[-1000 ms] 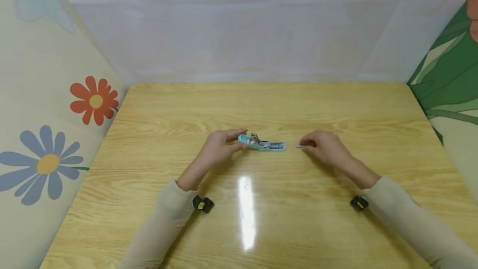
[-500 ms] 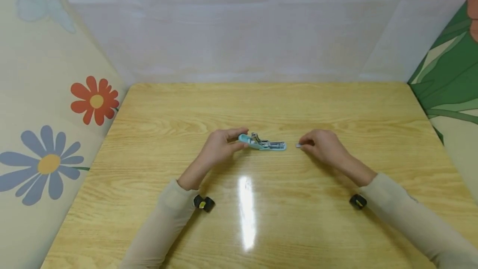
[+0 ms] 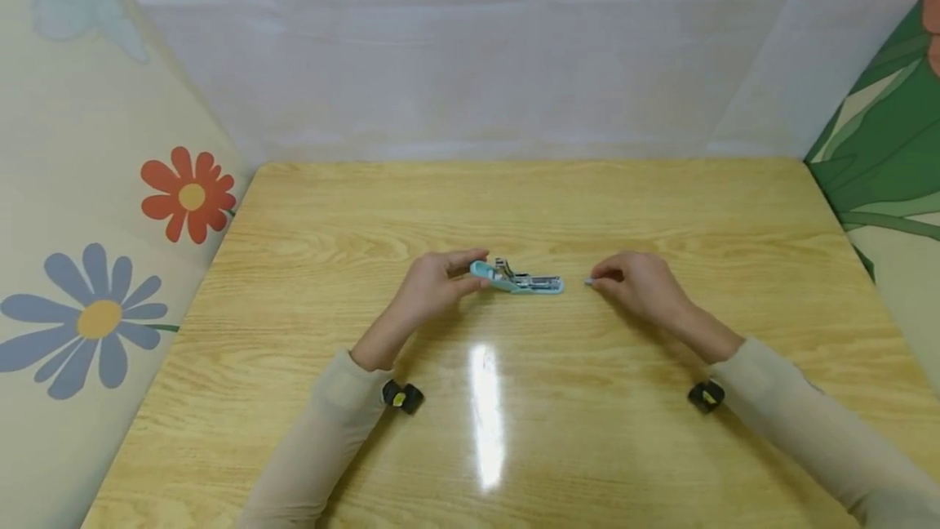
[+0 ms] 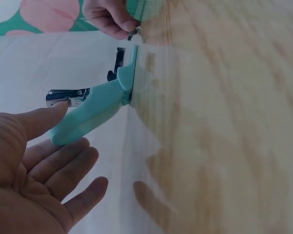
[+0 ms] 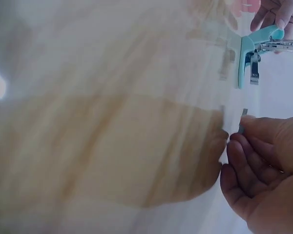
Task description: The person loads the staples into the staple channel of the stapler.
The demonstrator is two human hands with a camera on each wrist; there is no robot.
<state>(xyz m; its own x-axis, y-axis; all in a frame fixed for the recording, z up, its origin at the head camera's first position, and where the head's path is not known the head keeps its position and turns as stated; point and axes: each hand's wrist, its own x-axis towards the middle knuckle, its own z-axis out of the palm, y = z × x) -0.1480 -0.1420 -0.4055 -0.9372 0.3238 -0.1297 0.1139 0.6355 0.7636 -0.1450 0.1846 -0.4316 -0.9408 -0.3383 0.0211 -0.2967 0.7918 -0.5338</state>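
Note:
A mint-green stapler (image 3: pixel 539 291) lies opened out at the middle of the table, its metal magazine exposed. My left hand (image 3: pixel 433 286) pinches the raised end of its cover between thumb and fingers; the left wrist view shows the thumb on one side of the stapler (image 4: pixel 95 108) and fingertips under the other. To the right, my right hand (image 3: pixel 640 286) pinches a small grey strip of staples (image 3: pixel 589 282) by its end, a short gap away from the stapler's tip. In the right wrist view the strip (image 5: pixel 244 113) sticks out past the thumb and forefinger.
The wood-grain table (image 3: pixel 411 202) is glossy, with a bright reflection in front. A white sheet (image 3: pixel 470 64) hangs behind it. Flower-painted panels (image 3: pixel 66 145) flank both sides. Each wrist wears a small black camera (image 3: pixel 402 397).
Both hands stay almost in place. The staple strip appears turned slightly in the right fingers; the stapler keeps its pose.

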